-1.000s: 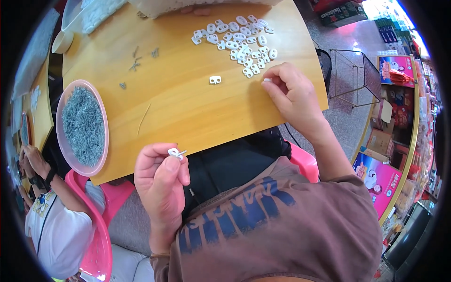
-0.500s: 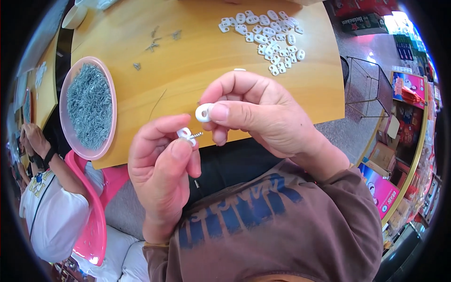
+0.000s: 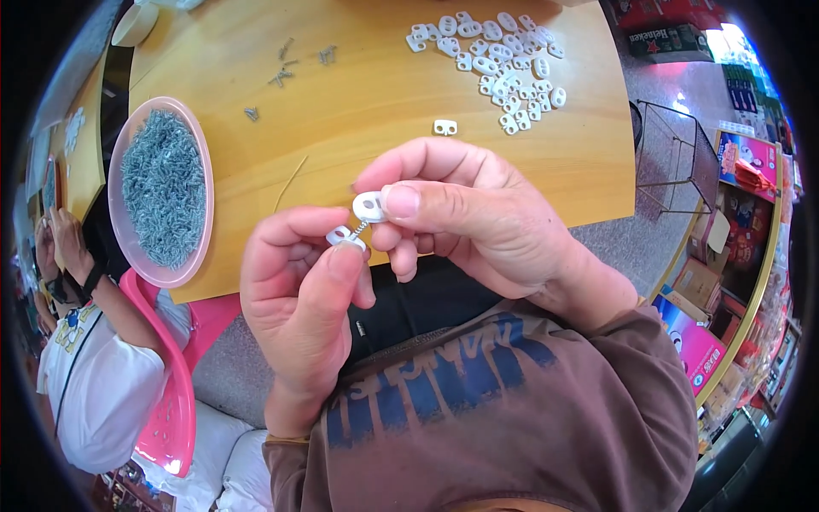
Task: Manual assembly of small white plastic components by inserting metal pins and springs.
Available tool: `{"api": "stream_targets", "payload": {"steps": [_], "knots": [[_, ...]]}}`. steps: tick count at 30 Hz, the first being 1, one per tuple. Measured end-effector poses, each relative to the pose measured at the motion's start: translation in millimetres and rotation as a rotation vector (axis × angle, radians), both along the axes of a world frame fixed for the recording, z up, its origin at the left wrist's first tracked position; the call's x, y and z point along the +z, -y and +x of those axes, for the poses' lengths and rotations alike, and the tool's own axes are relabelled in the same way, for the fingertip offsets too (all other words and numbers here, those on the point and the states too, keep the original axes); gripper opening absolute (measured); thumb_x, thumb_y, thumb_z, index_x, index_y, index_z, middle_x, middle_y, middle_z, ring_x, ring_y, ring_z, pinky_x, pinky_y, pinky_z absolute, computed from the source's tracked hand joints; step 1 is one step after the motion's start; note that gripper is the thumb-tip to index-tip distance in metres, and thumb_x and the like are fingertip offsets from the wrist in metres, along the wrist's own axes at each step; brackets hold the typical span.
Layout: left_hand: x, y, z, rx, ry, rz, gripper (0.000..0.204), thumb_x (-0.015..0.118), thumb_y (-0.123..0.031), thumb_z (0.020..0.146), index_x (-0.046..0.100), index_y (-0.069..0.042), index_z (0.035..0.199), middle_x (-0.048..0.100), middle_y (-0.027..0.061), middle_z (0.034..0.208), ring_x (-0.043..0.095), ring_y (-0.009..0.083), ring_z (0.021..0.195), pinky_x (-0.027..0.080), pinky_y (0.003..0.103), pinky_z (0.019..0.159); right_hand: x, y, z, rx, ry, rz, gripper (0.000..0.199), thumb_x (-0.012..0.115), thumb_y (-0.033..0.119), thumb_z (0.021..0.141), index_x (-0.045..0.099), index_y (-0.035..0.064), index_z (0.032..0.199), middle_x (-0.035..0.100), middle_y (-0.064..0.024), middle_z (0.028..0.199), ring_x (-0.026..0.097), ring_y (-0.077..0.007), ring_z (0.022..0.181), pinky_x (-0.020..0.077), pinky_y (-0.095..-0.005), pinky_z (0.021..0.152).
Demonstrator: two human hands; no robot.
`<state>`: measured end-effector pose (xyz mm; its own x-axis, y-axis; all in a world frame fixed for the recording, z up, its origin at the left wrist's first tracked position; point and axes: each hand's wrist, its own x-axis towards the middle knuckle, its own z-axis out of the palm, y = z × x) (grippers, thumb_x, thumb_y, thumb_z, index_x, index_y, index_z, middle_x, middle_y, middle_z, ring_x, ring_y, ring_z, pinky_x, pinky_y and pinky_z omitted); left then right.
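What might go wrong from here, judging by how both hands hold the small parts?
The thin silver spiral metal piece spans the gap between the small white plastic piece in the left hand and the rounded white plastic piece in the right hand; it might slip out if they misalign. The loose white two-holed plastic piece lies just beyond the right hand's knuckles, so it might get knocked.

One small white holed piece [image 3: 353,243] lay tilted in my left hand [image 3: 307,286]; one grey coiled metal part [image 3: 361,229] slanted up from it toward one rounded white piece [image 3: 364,217], hole visible, which I pinched right-handed.
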<state>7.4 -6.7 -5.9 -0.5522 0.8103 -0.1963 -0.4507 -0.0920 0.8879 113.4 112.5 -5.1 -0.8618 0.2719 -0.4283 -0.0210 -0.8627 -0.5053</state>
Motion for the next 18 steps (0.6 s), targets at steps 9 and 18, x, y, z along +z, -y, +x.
{"api": "stream_targets", "payload": {"steps": [9, 18], "knots": [[-0.9, 0.3, 2.2, 0.008, 0.004, -0.017, 0.019, 0.055, 0.0, 0.079, 0.046, 0.002, 0.096, 0.056, 0.0079, 0.078, 0.049, 0.0066, 0.056, 0.04, 0.016, 0.048, -0.4, 3.1, -1.1, -0.043, 0.013, 0.111, 0.018, 0.058, 0.01, 0.08, 0.052, -0.0006, 0.093, 0.059, -0.0075, 0.084, 0.057, -0.0103, 0.07, 0.0481, -0.0212, 0.06], [-1.1, 1.1, 0.9, -0.011, -0.002, -0.034, 0.019, 0.055, 0.002, 0.078, 0.045, 0.001, 0.094, 0.054, 0.0064, 0.075, 0.048, 0.0064, 0.055, 0.039, 0.016, 0.048, -2.0, 5.5, -0.7, -0.044, -0.032, 0.187, 0.018, 0.057, 0.012, 0.081, 0.052, 0.0005, 0.094, 0.058, -0.0051, 0.084, 0.054, -0.0082, 0.072, 0.0456, -0.0198, 0.062]]}}
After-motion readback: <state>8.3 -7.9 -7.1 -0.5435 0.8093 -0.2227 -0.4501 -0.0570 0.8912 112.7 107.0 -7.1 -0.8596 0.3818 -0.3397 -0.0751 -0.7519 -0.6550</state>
